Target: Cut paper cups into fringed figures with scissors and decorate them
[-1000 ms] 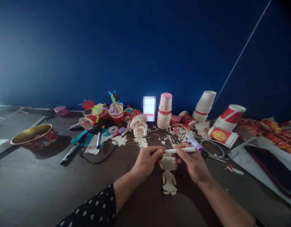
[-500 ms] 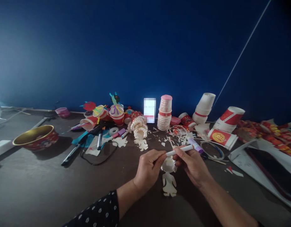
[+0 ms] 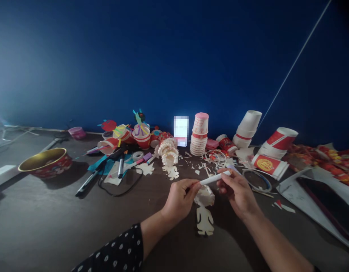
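Observation:
A slim white marker pen (image 3: 210,179) is held nearly level between my two hands, its right end slightly higher. My left hand (image 3: 180,200) is closed, pinching the pen's left end. At the other end, the thumb and fingers of my right hand (image 3: 240,196) close round the pen near its tip. Just below the pen a cream paper cut-out figure (image 3: 205,221) lies on the dark table, with a scalloped cup-like ring (image 3: 205,196) at its head. The pen's left end is hidden in my left fingers.
Stacked paper cups (image 3: 199,139) stand at the back, with more cut-out rings (image 3: 169,156) in front. A gold-rimmed bowl (image 3: 44,172) sits left, near black pens (image 3: 88,183). Paper scraps (image 3: 201,166), a coiled tube (image 3: 256,180) and a phone (image 3: 324,204) lie toward the right.
My right hand has slid toward the pen's right end, leaving more of the white barrel showing between my hands. My left hand keeps its hold. The view has shifted slightly.

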`<action>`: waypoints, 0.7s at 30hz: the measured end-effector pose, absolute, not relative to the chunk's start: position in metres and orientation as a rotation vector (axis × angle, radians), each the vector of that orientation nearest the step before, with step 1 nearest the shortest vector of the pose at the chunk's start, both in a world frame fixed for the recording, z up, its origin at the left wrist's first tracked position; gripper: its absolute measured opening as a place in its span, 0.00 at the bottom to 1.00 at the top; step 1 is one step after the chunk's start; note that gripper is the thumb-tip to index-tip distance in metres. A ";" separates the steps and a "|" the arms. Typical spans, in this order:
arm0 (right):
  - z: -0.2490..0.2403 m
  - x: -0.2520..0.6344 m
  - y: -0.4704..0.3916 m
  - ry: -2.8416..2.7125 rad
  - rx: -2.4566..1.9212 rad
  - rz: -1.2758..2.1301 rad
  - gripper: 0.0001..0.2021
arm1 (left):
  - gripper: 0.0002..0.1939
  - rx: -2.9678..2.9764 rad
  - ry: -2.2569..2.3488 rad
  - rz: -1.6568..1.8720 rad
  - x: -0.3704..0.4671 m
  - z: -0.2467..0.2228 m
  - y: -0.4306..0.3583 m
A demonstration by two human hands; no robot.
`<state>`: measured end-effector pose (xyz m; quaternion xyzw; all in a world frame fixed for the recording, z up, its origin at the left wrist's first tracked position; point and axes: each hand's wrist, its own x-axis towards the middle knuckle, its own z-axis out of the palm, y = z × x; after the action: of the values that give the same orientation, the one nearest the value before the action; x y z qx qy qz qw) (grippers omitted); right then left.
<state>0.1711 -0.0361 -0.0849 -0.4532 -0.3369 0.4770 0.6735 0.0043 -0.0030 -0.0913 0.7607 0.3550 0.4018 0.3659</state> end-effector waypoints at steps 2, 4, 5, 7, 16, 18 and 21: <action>-0.085 0.172 -0.035 -0.784 -1.038 1.055 0.10 | 0.17 1.956 0.906 1.019 0.004 -0.091 -0.003; -0.086 0.172 -0.034 -0.805 -1.062 1.059 0.10 | 0.17 1.975 0.901 1.022 0.004 -0.090 -0.003; -0.086 0.171 -0.034 -0.802 -1.070 1.062 0.10 | 0.16 1.982 0.898 1.030 0.004 -0.089 -0.003; -0.086 0.170 -0.033 -0.766 -1.077 1.074 0.11 | 0.16 1.993 0.892 1.049 0.003 -0.088 -0.004; -0.085 0.161 -0.034 -0.611 -1.074 1.143 0.11 | 0.15 2.098 0.928 1.090 0.003 -0.085 -0.002; -0.086 0.161 -0.034 -0.601 -1.059 1.131 0.11 | 0.15 2.057 0.924 1.090 0.005 -0.086 0.001; -0.087 0.164 -0.033 -0.606 -1.045 1.036 0.10 | 0.15 1.979 0.979 1.108 0.005 -0.091 0.006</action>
<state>0.1641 -0.0330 -0.0875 -0.4690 -0.2720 0.4651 0.6999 0.0054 0.0064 -0.0907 0.7565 0.3743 0.4234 0.3291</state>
